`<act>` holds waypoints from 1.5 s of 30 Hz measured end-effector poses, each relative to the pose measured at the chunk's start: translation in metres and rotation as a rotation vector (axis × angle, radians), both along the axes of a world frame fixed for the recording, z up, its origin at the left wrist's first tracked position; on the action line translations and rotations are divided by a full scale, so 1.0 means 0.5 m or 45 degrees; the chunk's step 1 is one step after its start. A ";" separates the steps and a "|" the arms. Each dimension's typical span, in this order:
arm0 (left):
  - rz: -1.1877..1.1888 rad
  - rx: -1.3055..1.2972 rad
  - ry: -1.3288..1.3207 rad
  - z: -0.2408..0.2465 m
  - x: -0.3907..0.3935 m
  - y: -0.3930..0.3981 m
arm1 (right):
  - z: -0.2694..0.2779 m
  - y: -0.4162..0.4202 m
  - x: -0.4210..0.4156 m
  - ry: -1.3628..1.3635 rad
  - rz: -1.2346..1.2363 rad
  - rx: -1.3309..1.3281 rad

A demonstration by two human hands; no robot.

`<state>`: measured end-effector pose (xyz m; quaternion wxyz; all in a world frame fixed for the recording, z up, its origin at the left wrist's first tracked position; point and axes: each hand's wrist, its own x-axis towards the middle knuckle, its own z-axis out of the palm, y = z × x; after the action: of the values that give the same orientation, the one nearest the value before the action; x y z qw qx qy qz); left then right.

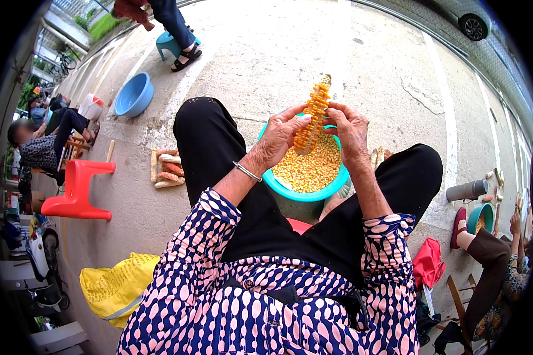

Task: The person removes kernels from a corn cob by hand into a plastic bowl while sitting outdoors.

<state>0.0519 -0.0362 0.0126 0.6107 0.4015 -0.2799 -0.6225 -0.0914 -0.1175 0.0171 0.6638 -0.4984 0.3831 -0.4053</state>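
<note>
A partly shelled corn cob [312,120], with rows of orange-yellow kernels and gaps between them, is held upright between my hands. My left hand [280,133], with a silver bangle at the wrist, grips its lower left side. The fingers of my right hand [347,128] are bent at its right side; their tips touch or nearly touch the kernels. Under both hands, between my knees, is a turquoise plastic basin [293,195] with a thick layer of loose corn kernels [308,171] in it.
Bare cobs [169,171] lie stacked beside my left knee, more cobs [377,156] by the right knee. A red plastic stool [77,188], a blue basin [134,95] and a yellow sack [120,284] are at left. At right are a grey flask [467,191] and a seated person. Other people are at upper left.
</note>
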 end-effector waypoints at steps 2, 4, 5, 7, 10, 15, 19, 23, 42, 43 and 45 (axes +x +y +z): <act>0.003 -0.012 -0.015 -0.001 -0.001 0.000 | -0.003 -0.001 0.001 0.000 -0.002 -0.002; 0.004 -0.025 -0.023 0.001 -0.002 0.000 | -0.006 -0.002 0.001 0.000 -0.002 0.002; 0.017 -0.010 -0.018 0.002 -0.004 -0.001 | -0.006 -0.002 0.001 0.000 -0.002 0.007; 0.043 0.020 -0.008 0.010 -0.007 -0.002 | -0.005 -0.001 0.002 0.000 -0.003 0.011; -0.002 0.018 0.017 0.019 -0.006 -0.002 | -0.005 -0.001 0.001 0.004 -0.003 0.012; -0.020 -0.018 0.026 0.010 -0.003 -0.002 | -0.010 -0.003 0.000 0.013 0.005 0.011; -0.018 -0.001 -0.005 0.000 0.000 -0.002 | -0.010 -0.002 0.001 0.009 -0.001 0.008; 0.007 -0.009 -0.060 -0.001 -0.001 -0.003 | -0.008 -0.001 -0.003 0.045 -0.014 -0.031; 0.152 -0.108 -0.613 0.006 -0.015 -0.003 | -0.031 0.019 0.009 0.159 -0.057 -0.283; 0.162 -0.114 -0.623 0.007 -0.017 -0.004 | -0.032 0.019 0.009 0.151 -0.047 -0.264; 0.220 -0.150 -0.730 -0.001 -0.018 -0.007 | -0.031 0.023 0.012 0.018 -0.014 -0.134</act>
<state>0.0431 -0.0397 0.0119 0.5796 0.5471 -0.4412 -0.4124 -0.0855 -0.1062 0.0013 0.6317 -0.5333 0.3686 -0.4251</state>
